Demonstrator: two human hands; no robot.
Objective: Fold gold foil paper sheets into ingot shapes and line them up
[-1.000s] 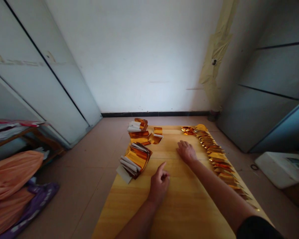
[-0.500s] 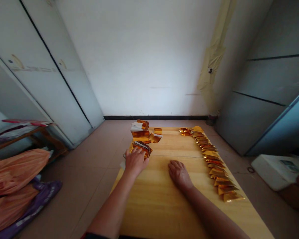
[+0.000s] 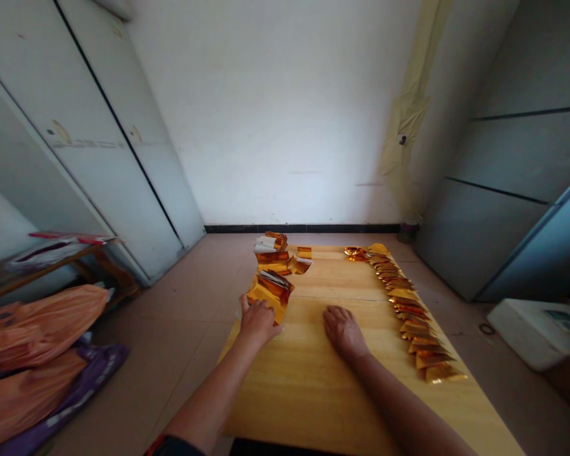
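I'm reaching the left hand (image 3: 258, 322) forward, palm down, fingers spreading over the near end of a gold paper stack (image 3: 272, 297); thumb is sitting by its right edge, can't tell if the grip is clamping. Right hand (image 3: 342, 329) is lying palm down, open, fingers close together, on the wooden table (image 3: 313, 386); hands are staying apart from each other. Counting: one stack is touching the left hand, one gold-and-white bundle (image 3: 270, 242) is lying beyond it, one set of gold sheets (image 3: 272, 261) is sitting between those two, two small gold pieces (image 3: 300, 265) are lying just right of that. One crumpled gold piece (image 3: 356, 254) is sitting beyond the right hand; one row of folded gold pieces (image 3: 408, 310) is running along its right, over a dozen, overlapping too much for an exact count.
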